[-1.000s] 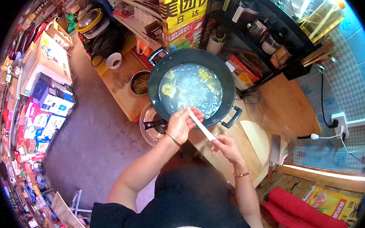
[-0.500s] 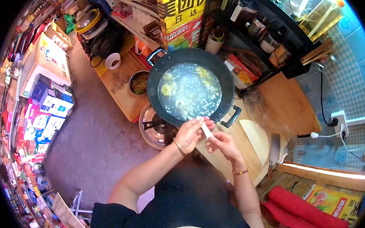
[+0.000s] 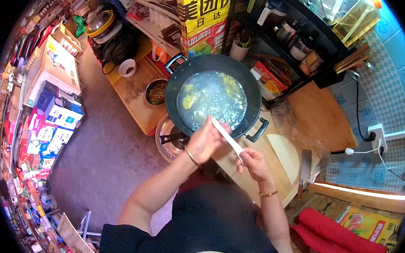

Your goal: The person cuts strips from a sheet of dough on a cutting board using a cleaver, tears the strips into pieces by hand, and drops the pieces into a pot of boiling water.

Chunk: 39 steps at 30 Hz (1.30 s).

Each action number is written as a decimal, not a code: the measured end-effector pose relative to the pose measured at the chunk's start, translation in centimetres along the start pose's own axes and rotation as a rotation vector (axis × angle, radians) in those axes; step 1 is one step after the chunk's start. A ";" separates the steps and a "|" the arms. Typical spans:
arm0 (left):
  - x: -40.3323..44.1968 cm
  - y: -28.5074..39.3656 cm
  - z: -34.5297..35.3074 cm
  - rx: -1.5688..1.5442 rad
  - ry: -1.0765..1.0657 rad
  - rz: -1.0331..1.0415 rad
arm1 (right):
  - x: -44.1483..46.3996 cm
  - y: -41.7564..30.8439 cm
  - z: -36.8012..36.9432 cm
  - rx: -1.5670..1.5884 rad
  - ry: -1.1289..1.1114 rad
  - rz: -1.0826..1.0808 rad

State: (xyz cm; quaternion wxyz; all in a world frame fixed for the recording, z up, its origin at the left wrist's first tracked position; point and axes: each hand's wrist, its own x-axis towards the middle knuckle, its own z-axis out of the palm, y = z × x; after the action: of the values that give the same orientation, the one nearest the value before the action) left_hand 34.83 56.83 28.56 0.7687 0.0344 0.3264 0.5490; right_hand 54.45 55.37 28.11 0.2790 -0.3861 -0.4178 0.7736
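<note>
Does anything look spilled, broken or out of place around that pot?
No spill or breakage stands out around the pot. Only the knife looks slightly odd: it sits right by the edge of the wooden board, where it might get knocked.

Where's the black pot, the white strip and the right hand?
Black pot (image 3: 218,64): head view, inner wall.
White strip (image 3: 228,137): head view, its middle.
Right hand (image 3: 255,163): head view, middle of the hand.
</note>
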 end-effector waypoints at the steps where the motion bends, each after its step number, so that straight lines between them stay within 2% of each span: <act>1: 0.0 -1.3 -0.9 -0.018 -0.167 -0.170 | 0.3 0.2 0.4 0.060 -0.004 -0.030; 2: 0.2 -2.7 -2.2 -0.036 -0.335 -0.339 | 0.4 -0.1 0.8 0.058 -0.005 -0.030; 3: -0.2 -3.1 -1.9 -0.064 -0.434 -0.334 | 0.6 -0.5 1.3 -0.003 -0.014 -0.025; 4: -0.3 -3.9 -1.1 0.089 -0.126 -0.162 | 0.8 -0.8 1.7 -0.063 -0.021 -0.019; 7: -0.2 -2.6 -0.7 0.133 -0.001 0.024 | 1.0 0.5 0.9 -0.123 0.030 0.039; 8: -0.2 -1.9 -0.5 0.092 0.048 0.013 | 1.1 0.9 0.6 -0.187 0.044 0.033; 12: -0.3 -0.1 -0.2 0.115 0.104 0.084 | 0.5 0.5 0.8 -0.154 0.095 -0.022; 13: -0.2 0.3 -0.3 0.114 0.110 0.109 | 0.2 -0.2 0.9 -0.133 0.088 0.043; 18: 0.2 1.6 -0.3 0.160 0.112 0.187 | 0.1 0.2 0.1 -0.015 0.040 -0.003; 20: 0.4 0.6 -0.5 0.005 0.022 0.082 | 0.3 0.0 0.4 0.028 0.035 -0.016; 21: 0.5 -0.2 -1.0 -0.025 -0.079 -0.204 | 0.5 -0.2 0.8 0.070 0.000 -0.027; 22: 0.5 -1.8 -1.7 -0.045 -0.248 -0.279 | 0.8 -0.4 1.1 0.111 -0.035 -0.038; 25: 0.0 -3.1 -1.4 0.014 -0.113 -0.106 | 1.1 -0.2 1.2 0.020 -0.010 -0.005; 26: 0.3 -2.8 -1.1 -0.022 0.000 -0.029 | 1.0 -0.1 1.3 -0.039 0.008 0.029; 29: 0.1 -0.8 0.0 0.094 0.070 0.083 | 0.8 0.2 0.5 -0.132 0.040 0.052; 33: 0.2 0.9 -0.1 0.304 0.093 0.194 | 0.4 0.1 0.0 -0.144 0.059 0.046; 37: 0.7 1.3 -0.1 0.325 0.078 0.328 | 0.1 -0.5 -0.2 -0.036 -0.025 0.067; 38: 0.8 0.8 -0.3 0.325 0.077 0.327 | 0.4 -0.2 0.0 -0.036 -0.023 0.066; 39: 0.8 0.0 -0.9 0.153 -0.043 0.024 | 0.8 0.2 0.4 0.041 -0.013 0.017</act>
State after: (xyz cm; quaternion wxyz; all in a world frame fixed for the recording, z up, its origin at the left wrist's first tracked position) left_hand 34.52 57.25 27.49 0.7639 0.1089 0.3504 0.5308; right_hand 53.70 55.73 27.78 0.2777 -0.3790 -0.4005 0.7867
